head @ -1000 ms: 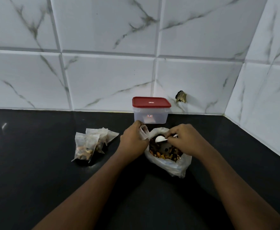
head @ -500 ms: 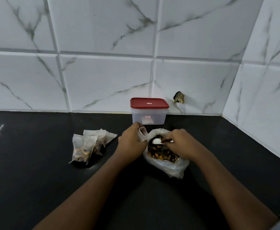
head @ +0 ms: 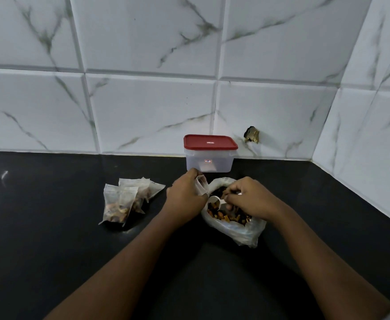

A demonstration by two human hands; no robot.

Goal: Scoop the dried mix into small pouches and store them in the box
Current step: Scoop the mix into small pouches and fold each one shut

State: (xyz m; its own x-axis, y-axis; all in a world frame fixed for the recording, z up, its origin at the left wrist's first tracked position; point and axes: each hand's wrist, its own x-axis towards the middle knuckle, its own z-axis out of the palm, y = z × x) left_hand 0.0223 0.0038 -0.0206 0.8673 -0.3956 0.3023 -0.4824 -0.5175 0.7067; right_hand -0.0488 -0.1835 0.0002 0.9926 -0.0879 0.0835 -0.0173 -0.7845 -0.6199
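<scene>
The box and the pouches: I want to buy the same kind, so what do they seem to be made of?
The box looks like frosted, translucent plastic, its wall dimly see-through, under a smooth opaque red lid, likely plastic too. The filled pouches look like thin, matte, whitish mesh or filter paper: the mix shows through and they crease sharply. Which, I cannot tell.

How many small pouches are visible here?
4. Three filled pouches overlap in a pile on the counter, left of the hands; one open pouch is held in the left hand beside the mix bag. The pile may hide more.
</scene>
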